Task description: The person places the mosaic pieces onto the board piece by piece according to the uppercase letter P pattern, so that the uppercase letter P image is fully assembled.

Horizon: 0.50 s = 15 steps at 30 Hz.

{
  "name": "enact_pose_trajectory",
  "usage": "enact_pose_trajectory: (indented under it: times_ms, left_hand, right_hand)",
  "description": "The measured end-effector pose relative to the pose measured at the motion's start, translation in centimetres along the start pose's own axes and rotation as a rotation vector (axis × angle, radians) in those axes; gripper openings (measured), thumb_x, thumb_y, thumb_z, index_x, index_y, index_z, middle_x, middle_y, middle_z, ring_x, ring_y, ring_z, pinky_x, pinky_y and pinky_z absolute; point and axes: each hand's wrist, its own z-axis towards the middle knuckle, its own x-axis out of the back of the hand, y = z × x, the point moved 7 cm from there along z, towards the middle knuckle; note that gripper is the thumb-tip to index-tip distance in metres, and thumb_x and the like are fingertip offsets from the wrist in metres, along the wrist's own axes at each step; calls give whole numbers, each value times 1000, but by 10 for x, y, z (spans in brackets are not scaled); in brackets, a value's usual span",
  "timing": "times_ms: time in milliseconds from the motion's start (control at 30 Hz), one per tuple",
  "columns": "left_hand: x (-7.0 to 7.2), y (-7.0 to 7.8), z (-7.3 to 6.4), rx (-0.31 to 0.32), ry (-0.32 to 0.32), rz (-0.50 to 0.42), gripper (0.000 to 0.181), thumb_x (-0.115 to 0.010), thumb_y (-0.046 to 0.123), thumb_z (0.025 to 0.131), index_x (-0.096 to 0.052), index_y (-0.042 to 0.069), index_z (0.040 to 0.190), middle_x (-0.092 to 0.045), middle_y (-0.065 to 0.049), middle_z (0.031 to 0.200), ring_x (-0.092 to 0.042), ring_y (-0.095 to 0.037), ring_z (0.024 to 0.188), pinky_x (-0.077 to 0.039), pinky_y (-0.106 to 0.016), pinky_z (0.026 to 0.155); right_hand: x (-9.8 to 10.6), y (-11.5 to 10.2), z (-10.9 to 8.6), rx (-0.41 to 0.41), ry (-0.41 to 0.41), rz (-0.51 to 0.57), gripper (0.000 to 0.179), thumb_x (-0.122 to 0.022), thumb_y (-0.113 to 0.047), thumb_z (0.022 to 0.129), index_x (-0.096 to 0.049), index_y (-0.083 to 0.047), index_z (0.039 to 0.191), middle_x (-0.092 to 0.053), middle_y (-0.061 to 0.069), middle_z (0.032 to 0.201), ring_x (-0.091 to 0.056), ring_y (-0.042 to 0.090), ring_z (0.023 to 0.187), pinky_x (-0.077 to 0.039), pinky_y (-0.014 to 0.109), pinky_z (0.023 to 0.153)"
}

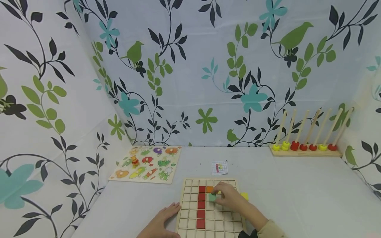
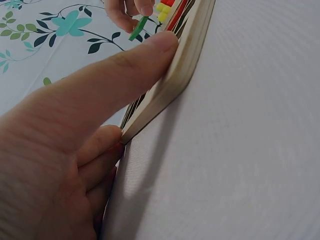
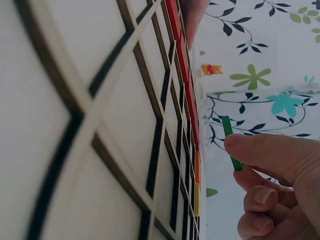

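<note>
A wooden grid board (image 1: 192, 182) lies on the table. A column of several red square tiles (image 1: 201, 205) fills part of it, with an orange tile (image 1: 209, 189) beside the top one. A yellow tile (image 3: 197, 200) follows the orange one and is partly covered by my right hand in the head view. Thumb and fingertips of my right hand (image 1: 230, 197) pinch a green square tile (image 3: 231, 145) above the board. My left hand (image 1: 160, 220) touches the board's left edge with extended fingers, the thumb against its rim (image 2: 172, 82).
Another yellow tile (image 1: 244, 196) shows at the board's right edge. Behind the board lies a small pattern card (image 1: 219, 168). A vegetable peg puzzle (image 1: 125, 177) with a small figure (image 1: 135, 161) is at back left. A peg stand (image 1: 306, 153) with red and yellow rings stands back right.
</note>
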Motion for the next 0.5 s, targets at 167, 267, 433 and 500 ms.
enact_pose_trajectory:
  times_ms: [167, 267, 433, 500]
  left_hand:
    - [0, 1, 0, -8, 5, -10, 85, -74, 43, 68, -37, 6, 136, -35, -11, 138, -27, -29, 127, -23, -53, 98]
    - [0, 1, 0, -3, 9, -17, 86, -74, 43, 68, -37, 7, 136, -35, -10, 139, -27, -28, 128, -21, -51, 100]
    - [1, 1, -1, -1, 11, -20, 86, -74, 43, 68, -37, 7, 137, -35, -8, 139, -26, -28, 128, -21, -50, 100]
    - [1, 0, -1, 3, 12, -26, 86, -74, 43, 67, -37, 7, 136, -35, -8, 139, -27, -28, 128, -21, -50, 100]
  right_hand:
    - [-7, 5, 0, -10, -28, 21, 16, -70, 0, 73, -65, -3, 87, -58, -3, 83, -51, 10, 69, -46, 20, 58]
    - [-11, 6, 1, -4, -50, 5, 15, -71, -3, 73, -65, -5, 86, -57, -6, 82, -50, 8, 69, -46, 19, 58]
    - [-16, 5, 0, 17, -83, -8, 13, -72, -6, 74, -64, -7, 84, -55, -8, 80, -46, 6, 64, -44, 19, 57]
    - [-17, 5, 0, 21, -97, -5, 11, -71, -6, 74, -65, -8, 82, -55, -8, 80, -47, 6, 66, -44, 19, 59]
